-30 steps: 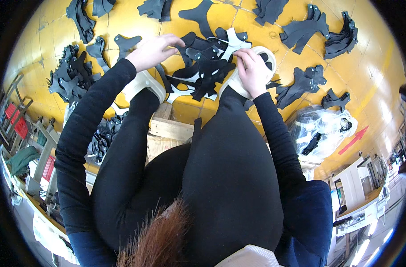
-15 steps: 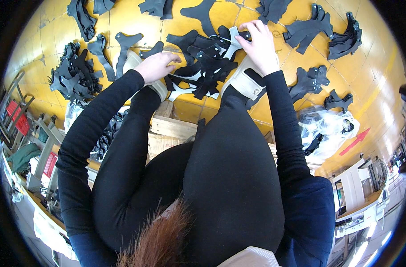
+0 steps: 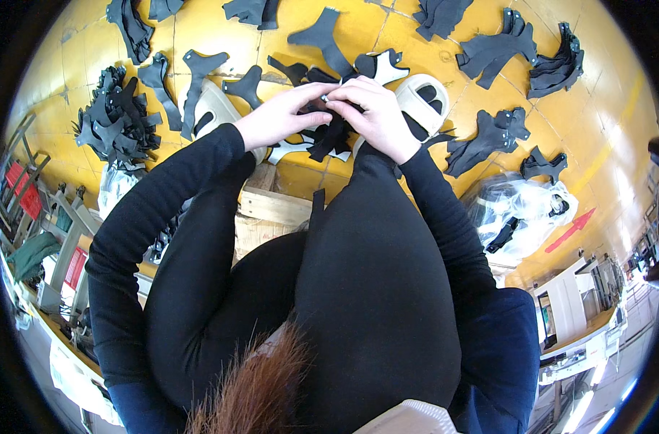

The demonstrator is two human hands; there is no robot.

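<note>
My left hand (image 3: 289, 114) and my right hand (image 3: 373, 108) meet over a heap of black cut fabric pieces (image 3: 331, 137) between my feet. Thumb and fingers of both are pinched together around a tiny pale spot, with dark material behind it; what exactly they hold is too small to make out. Just beyond the right hand, a piece with its white side up (image 3: 387, 66) lies on the floor. White undersides also show low in the heap. A large black forked piece (image 3: 322, 37) is spread out farther off.
Piles of black pieces lie around on yellow floor tiles: a big heap (image 3: 116, 119) at left, stacks (image 3: 497, 47) at far right, more (image 3: 481, 143) at right. A clear plastic bag (image 3: 517, 210) sits near the right forearm. A wooden crate (image 3: 275, 206) shows between my legs.
The right hand has let go of the white-sided piece, which now lies farther out, and has come left and nearer. The left hand has moved right to meet it. Both are now pinching.
</note>
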